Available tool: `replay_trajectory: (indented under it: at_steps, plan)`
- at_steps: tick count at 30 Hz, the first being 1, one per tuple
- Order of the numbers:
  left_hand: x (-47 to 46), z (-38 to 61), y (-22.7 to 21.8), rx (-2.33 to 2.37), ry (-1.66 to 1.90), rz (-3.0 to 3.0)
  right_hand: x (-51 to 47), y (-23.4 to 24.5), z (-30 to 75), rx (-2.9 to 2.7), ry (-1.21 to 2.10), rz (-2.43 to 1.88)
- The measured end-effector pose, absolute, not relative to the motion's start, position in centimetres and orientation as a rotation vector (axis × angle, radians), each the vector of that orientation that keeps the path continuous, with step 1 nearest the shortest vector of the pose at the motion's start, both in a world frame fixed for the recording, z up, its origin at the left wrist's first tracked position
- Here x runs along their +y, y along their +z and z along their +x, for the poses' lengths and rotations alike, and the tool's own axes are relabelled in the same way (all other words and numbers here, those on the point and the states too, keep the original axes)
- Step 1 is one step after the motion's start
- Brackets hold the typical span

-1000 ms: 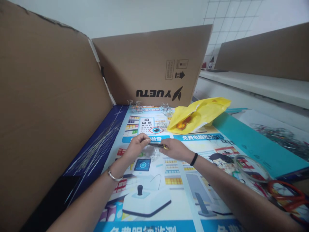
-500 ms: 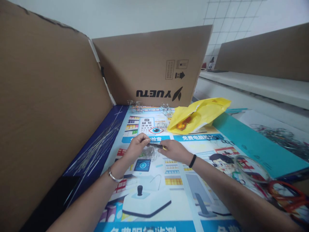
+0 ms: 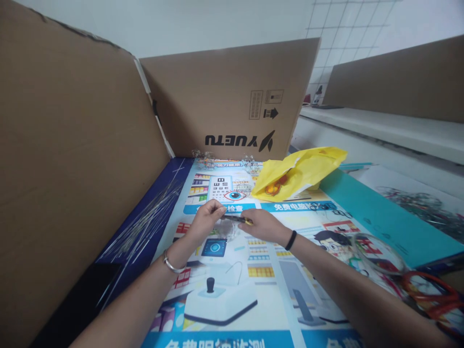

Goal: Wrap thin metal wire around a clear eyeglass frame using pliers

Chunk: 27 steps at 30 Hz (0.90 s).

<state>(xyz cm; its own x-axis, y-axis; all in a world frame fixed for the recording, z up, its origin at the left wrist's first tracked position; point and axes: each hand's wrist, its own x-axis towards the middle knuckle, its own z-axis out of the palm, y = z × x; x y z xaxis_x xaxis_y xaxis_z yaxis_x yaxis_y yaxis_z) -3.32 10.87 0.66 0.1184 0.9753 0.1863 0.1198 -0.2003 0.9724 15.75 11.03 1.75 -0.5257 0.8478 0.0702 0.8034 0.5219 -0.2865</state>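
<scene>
My right hand (image 3: 263,224) is closed around slim dark-jawed pliers (image 3: 234,218) with yellow on the handles. Their tips point left and meet the fingertips of my left hand (image 3: 208,215), which pinches a thin wire piece (image 3: 228,229). That wire work hangs just below the pliers as a loose, pale looped shape; its fine detail is blurred. Exactly where the jaws grip the wire is hidden by my left fingertips. On the left, a bundle of straight thin wires (image 3: 143,220) lies on the dark blue surface.
A yellow bag (image 3: 308,169) holding something orange lies beyond my hands. Small wire pieces (image 3: 203,158) sit by the cardboard panel (image 3: 224,92). At right are a teal board (image 3: 384,212), a tangled wire pile (image 3: 424,208), a wire coil (image 3: 379,253) and red-orange handles (image 3: 431,290).
</scene>
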Motion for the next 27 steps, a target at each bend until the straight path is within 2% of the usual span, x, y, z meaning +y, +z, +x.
replay_trajectory:
  at_steps: [15, 27]
  plan:
    - [10.98, -3.34, 0.43, 1.2, 1.259, 1.515, 10.46, 1.12, 15.09, -2.524, 0.166, -1.501]
    - [11.15, -3.38, 0.27, 1.247, 1.236, 1.562, 10.49, 1.29, 15.05, -2.532, 0.226, -1.528]
